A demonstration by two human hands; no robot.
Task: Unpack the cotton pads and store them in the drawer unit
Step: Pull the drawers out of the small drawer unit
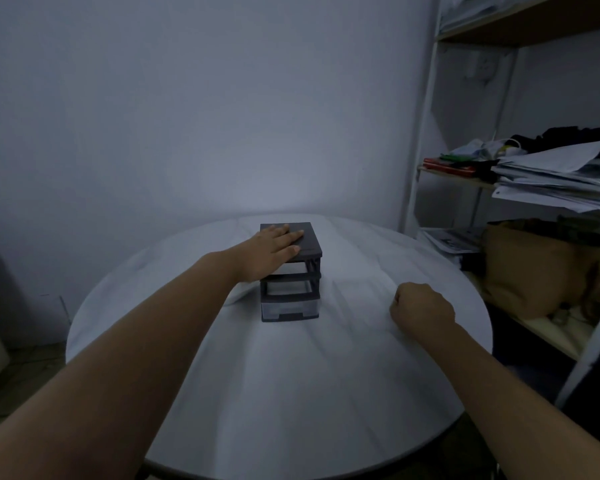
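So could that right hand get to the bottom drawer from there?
Probably yes: the right hand sits fisted on the table, with nothing between it and the bottom drawer; the left hand rests on the drawer unit, on top.

surface: round table point(291, 393), creased white covering | on it: dark drawer unit point(290, 299), upright, toward far side

The drawer unit point(290, 271) looks like matt dark grey plastic with clear plastic drawer fronts, standing on a bench point(291, 393) under smooth, faintly creased white cloth, beside shelves stacked with paper point(555, 178).
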